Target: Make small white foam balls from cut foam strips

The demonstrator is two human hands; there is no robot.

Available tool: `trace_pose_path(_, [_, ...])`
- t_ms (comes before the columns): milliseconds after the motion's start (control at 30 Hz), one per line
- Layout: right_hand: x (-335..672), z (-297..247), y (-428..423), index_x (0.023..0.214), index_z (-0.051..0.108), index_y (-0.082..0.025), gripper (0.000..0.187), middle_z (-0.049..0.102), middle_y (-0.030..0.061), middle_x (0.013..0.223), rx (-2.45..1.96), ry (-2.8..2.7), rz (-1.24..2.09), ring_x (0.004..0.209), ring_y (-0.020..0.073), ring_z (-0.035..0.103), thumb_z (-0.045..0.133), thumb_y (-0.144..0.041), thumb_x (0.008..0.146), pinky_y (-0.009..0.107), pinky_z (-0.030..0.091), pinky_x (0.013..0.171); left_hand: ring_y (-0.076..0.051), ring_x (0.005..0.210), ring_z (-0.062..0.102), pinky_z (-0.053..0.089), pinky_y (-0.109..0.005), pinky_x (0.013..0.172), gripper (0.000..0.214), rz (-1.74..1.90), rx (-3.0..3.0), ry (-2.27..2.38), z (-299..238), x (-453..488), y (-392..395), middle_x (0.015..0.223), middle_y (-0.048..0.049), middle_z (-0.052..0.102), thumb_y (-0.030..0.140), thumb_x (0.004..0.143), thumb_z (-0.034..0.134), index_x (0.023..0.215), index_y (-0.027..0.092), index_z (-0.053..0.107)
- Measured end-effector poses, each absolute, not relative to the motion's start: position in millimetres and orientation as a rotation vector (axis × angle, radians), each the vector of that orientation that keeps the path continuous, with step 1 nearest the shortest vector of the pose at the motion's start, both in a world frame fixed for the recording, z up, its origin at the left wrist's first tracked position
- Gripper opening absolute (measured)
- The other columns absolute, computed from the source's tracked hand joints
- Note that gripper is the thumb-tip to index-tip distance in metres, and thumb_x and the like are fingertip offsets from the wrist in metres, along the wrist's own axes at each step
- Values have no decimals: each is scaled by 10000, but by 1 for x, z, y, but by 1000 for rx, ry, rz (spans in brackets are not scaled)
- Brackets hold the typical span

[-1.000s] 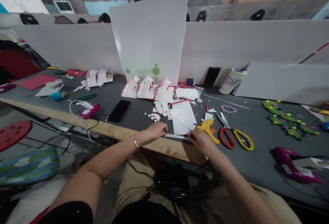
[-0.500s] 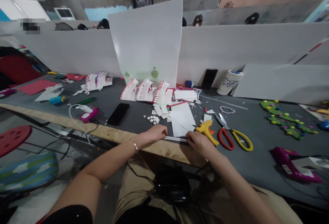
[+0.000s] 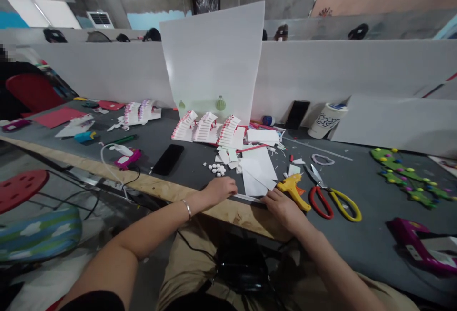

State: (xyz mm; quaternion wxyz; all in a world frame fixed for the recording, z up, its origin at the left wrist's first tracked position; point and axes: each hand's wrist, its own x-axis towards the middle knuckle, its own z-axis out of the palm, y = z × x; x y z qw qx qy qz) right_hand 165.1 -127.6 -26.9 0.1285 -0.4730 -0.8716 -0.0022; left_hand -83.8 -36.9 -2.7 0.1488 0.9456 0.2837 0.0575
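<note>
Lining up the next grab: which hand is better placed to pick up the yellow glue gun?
Probably right. The right hand lies just beside the yellow glue gun, while the left hand rests at the white strip's other end, farther away.

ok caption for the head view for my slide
Left hand and right hand hold a white strip at the table edge near a yellow glue gun.
</note>
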Motion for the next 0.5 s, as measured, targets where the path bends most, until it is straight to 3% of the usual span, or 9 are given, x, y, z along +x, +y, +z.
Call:
trace_pose_path(333, [162, -46, -143, 1082, 649, -138, 348, 644, 115, 858, -1380, -2595, -293, 805, 260, 549, 517, 12, 798, 364, 467, 728, -206, 825, 502, 406, -317, 684, 160, 131, 3133, 493, 1, -96, -48, 835, -86, 585, 97, 908, 477, 896, 159, 624])
trace_pose_path(433, [158, -45, -143, 1033, 666, -156, 287, 647, 110, 821, -1409, -2551, -238, 792, 263, 553, 516, -29, 824, 374, 463, 726, -198, 835, 519, 410, -313, 708, 189, 130, 3081, 491, 2, -99, -49, 870, -91, 606, 149, 932, 451, 993, 158, 629])
trace_pose_path(500, [155, -40, -140, 922, 681, -167, 202, 641, 105, 778, -1450, -2487, -165, 785, 262, 552, 507, -85, 860, 381, 450, 739, -196, 848, 536, 405, -310, 730, 191, 106, 2981, 630, 3, -97, -48, 863, -86, 626, 210, 936, 466, 939, 159, 650])
